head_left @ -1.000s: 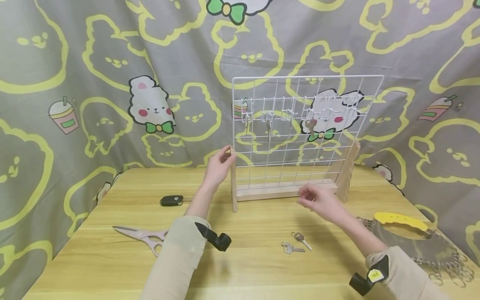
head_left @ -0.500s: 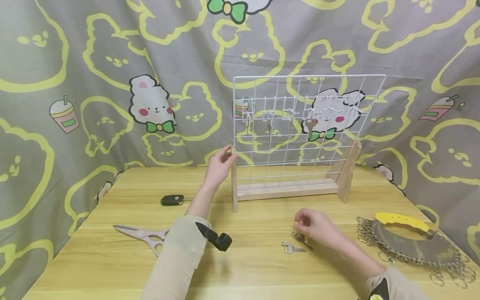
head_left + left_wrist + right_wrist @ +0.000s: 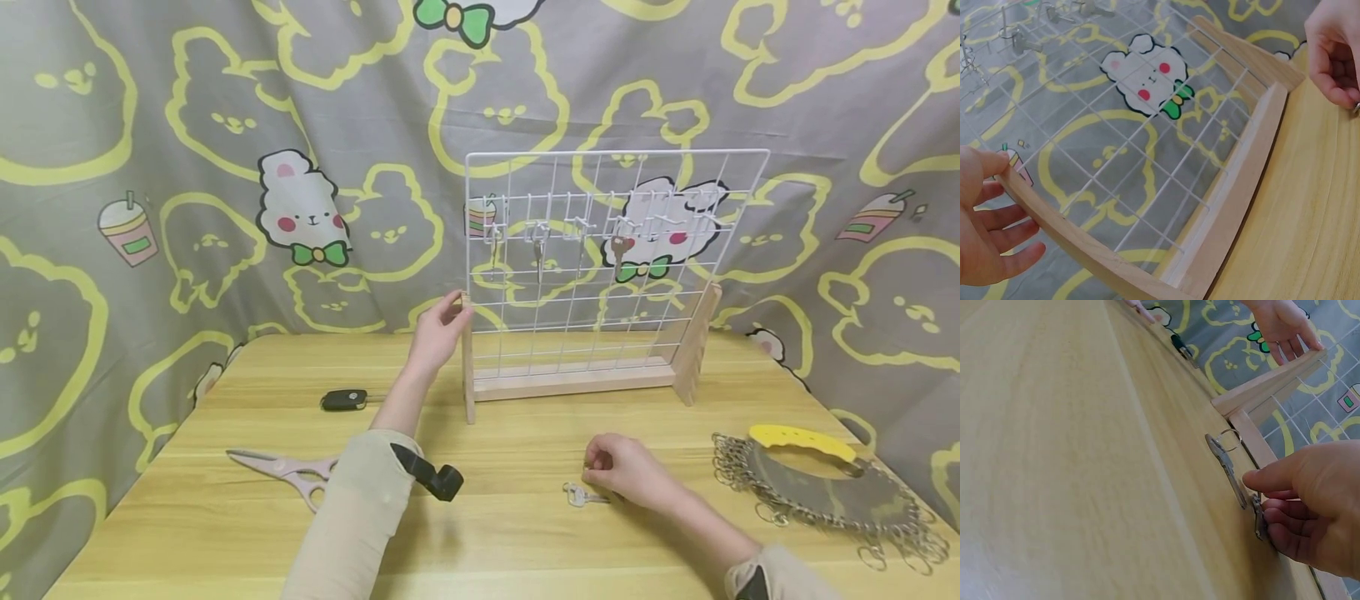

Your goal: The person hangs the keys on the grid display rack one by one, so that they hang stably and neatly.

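Note:
A white wire grid rack (image 3: 615, 152) stands upright in a wooden base (image 3: 573, 385), with several keys (image 3: 541, 254) hanging from its hooks. My left hand (image 3: 438, 335) holds the top of the rack's left wooden upright (image 3: 1079, 234) between thumb and fingers. Down at the table, my right hand (image 3: 633, 472) pinches a key (image 3: 1259, 520), which its fingers mostly hide in the head view. Beside that hand a second key (image 3: 577, 495) lies flat, its small split ring (image 3: 1231, 440) showing in the right wrist view.
Left of the rack lies a black car key (image 3: 344, 400), and pink-handled scissors (image 3: 288, 471) lie nearer. On the right is a plate with a yellow handle (image 3: 802, 442) and many metal rings along its edge. A patterned curtain (image 3: 375, 100) hangs behind the wooden table (image 3: 495, 550).
My right hand has come down from in front of the rack's base to the table and taken hold of one of the two keys. My left hand has stayed on the upright.

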A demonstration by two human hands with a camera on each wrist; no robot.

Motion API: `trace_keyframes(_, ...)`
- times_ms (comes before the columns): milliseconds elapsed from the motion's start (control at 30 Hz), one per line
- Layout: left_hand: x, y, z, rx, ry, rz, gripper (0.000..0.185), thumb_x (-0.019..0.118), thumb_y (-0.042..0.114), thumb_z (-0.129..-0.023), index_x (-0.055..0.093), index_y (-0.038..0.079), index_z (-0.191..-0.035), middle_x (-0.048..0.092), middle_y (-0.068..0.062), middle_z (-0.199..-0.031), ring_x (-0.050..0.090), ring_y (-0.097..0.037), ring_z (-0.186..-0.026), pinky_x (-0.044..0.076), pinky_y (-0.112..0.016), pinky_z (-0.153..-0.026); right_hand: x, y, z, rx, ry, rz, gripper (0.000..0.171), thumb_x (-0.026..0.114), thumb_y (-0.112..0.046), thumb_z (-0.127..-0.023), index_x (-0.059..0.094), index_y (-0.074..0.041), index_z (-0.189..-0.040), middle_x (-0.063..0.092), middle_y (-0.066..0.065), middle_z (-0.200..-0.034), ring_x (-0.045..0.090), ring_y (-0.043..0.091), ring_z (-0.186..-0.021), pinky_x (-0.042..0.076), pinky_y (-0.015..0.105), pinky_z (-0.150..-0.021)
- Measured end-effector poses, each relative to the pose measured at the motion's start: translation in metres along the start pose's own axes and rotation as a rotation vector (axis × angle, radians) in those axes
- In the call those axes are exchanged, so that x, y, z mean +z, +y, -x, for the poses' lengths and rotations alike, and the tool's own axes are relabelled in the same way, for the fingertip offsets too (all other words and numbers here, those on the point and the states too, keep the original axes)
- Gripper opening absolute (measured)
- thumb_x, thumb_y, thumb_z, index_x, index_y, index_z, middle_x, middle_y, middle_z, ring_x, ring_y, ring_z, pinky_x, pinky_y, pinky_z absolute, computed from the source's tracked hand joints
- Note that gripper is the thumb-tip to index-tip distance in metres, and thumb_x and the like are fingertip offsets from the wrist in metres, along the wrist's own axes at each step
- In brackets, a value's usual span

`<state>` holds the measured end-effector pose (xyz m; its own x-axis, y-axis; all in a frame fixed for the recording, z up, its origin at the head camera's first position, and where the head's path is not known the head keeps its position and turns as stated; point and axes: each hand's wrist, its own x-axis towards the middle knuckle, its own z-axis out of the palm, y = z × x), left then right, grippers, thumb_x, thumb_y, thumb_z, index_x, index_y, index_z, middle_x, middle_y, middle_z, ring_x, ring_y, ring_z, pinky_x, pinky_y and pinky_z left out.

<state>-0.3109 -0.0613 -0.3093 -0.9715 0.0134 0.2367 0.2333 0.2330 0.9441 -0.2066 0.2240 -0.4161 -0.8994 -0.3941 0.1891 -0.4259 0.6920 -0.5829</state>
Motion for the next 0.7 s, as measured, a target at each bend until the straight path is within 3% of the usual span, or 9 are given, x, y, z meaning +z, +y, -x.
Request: trace_keyframes(700, -0.0005, -0.0007, 0.0006, -0.002, -0.014, 0.011, 0.052, 0.056, 0.025, -0.093, 0.04, 0.012, -0.141, 0.055, -0.013, -0.127, 0.049, -0.026, -0.118, 0.036, -0.042, -0.102, 0.0006, 0.0017, 0.0004, -0.022, 0.042, 0.099, 0.011, 0.066, -0.008, -0.083, 0.061, -0.014, -0.076, 0.053, -0.009, -0.074, 0.047, 0.003, -0.067, 0.045, 0.021, -0.059)
